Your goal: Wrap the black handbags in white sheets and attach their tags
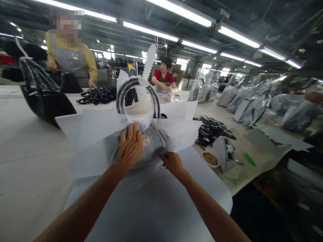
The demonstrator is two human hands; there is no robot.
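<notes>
- The handbag (154,144) stands upright on the bench (27,154) straight ahead of the person, its body shrouded in a white wrapping sheet (101,129) that flares out to both sides of it.
- The bag's looped black handles (119,97) rise clear of the sheet at the top, and a round medallion (146,140) shows on the front face.
- The left hand (130,146) lies flat on the front of the handbag just left of the medallion. Its grip is spread, fingers pointing up, pressing the sheet against the bag.
- The right hand (173,163) sits low at the handbag's right front. Its grip is pressed together, pinching a fold of the wrapping sheet.
- More of the sheet runs from the handbag's foot back toward the person, over the bench edge.
- Left of the handbag stands a black bag (47,102) with tall handles.
- Behind the handbag to the left lies a pile of black straps (99,95). Beyond it a co-worker in a checked apron (72,62) rests one hand on the bench.
- Behind the handbag a second person in a red top (163,77) handles clear film.
- Right of the handbag lies a heap of small black pieces (213,129). Nearer the person than that heap are a small cup (210,159) and a grey tape dispenser (227,153).
- Further right of the handbag a row of plastic-wrapped bags (252,106) lines the bench.
</notes>
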